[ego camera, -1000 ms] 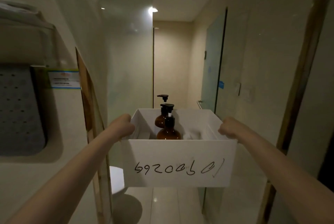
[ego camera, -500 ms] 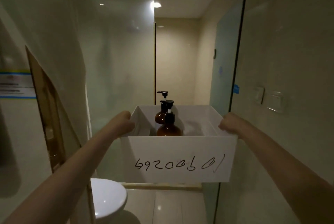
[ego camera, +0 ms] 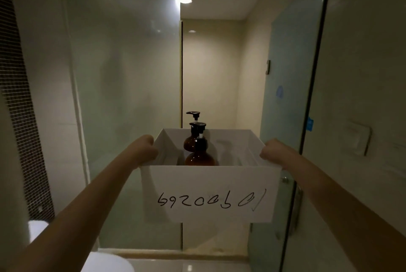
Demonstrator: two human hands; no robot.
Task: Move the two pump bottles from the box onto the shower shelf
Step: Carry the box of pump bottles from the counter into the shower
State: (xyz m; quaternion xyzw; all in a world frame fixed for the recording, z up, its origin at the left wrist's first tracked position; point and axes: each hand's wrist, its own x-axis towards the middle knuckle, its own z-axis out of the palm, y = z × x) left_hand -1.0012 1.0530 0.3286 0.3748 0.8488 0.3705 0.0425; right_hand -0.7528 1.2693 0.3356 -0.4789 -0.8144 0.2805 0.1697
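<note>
I carry a white open box [ego camera: 211, 192] with handwritten digits on its front, held out at chest height. Two amber pump bottles with black pumps stand upright inside it: the near bottle [ego camera: 200, 155] in front, the far bottle [ego camera: 190, 142] just behind it. My left hand [ego camera: 144, 148] grips the box's left rim. My right hand [ego camera: 272, 150] grips the right rim. No shower shelf is in view.
A glass shower screen [ego camera: 131, 96] fills the left ahead, and an open glass door [ego camera: 292, 87] with a metal handle [ego camera: 295, 212] stands at the right. A raised threshold [ego camera: 175, 254] crosses the floor. A white toilet [ego camera: 105, 263] sits low left. Wall switches [ego camera: 357, 140] are on the right.
I have walked forward toward the shower opening with the box. The toilet has slid down and left, and the glass door is nearer. Both hands keep the same grip.
</note>
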